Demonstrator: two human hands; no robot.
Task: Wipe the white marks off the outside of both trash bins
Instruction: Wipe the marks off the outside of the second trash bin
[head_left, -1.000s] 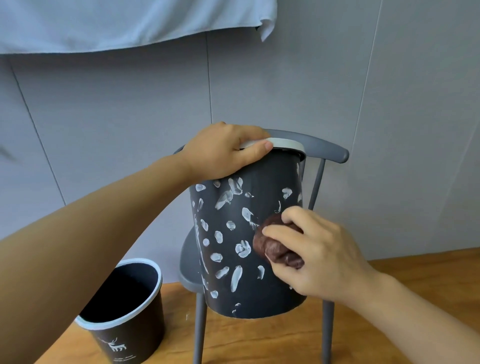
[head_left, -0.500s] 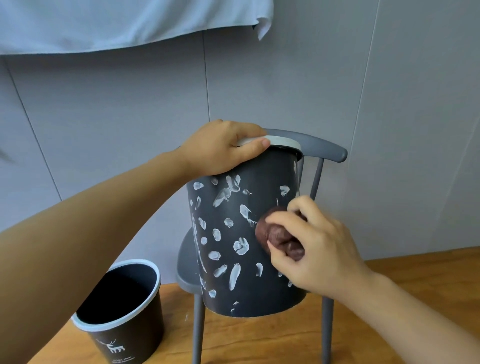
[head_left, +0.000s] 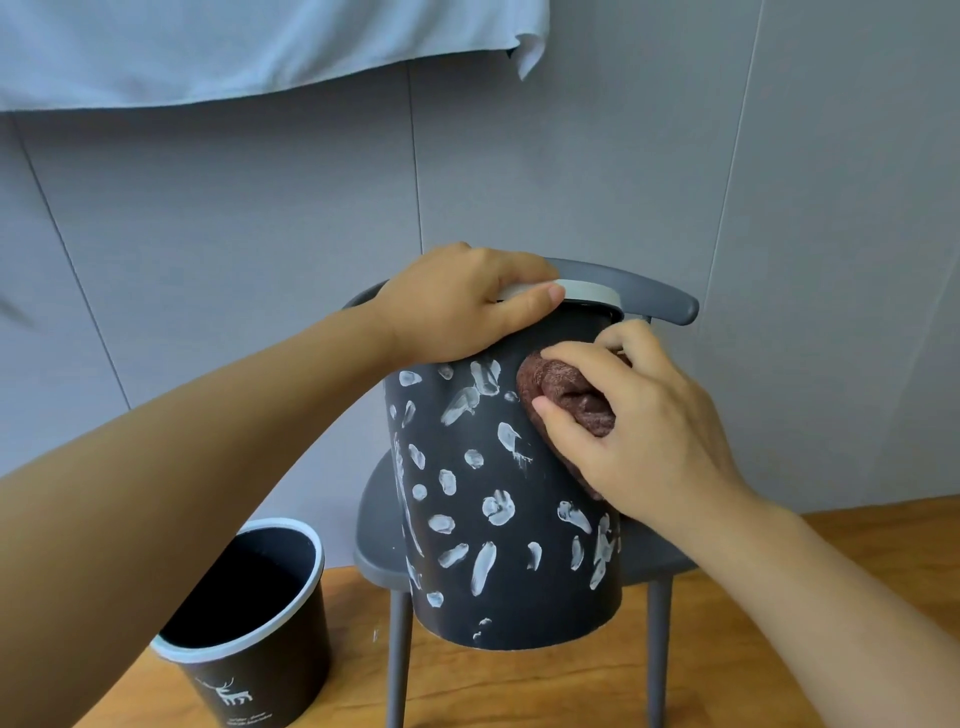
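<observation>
A dark trash bin (head_left: 498, 587) with a white rim stands tilted on a grey chair seat, its outside dotted with several white marks. My left hand (head_left: 467, 306) grips the bin's rim at the top, thumb along the rim's front. My right hand (head_left: 639, 426) holds a bunched brown cloth (head_left: 566, 395) and presses it against the bin's upper right side. A second dark bin (head_left: 249, 639) with a white rim and a white deer print stands upright on the floor at the lower left.
The grey chair (head_left: 665, 301) stands against a grey panelled wall, its backrest just behind the bin. A light blue cloth (head_left: 260, 47) hangs along the top of the wall. The floor (head_left: 519, 691) is wood.
My right hand has slid the brown cloth up the bin's right side, from mid-height to just under the rim. The left hand stays on the rim.
</observation>
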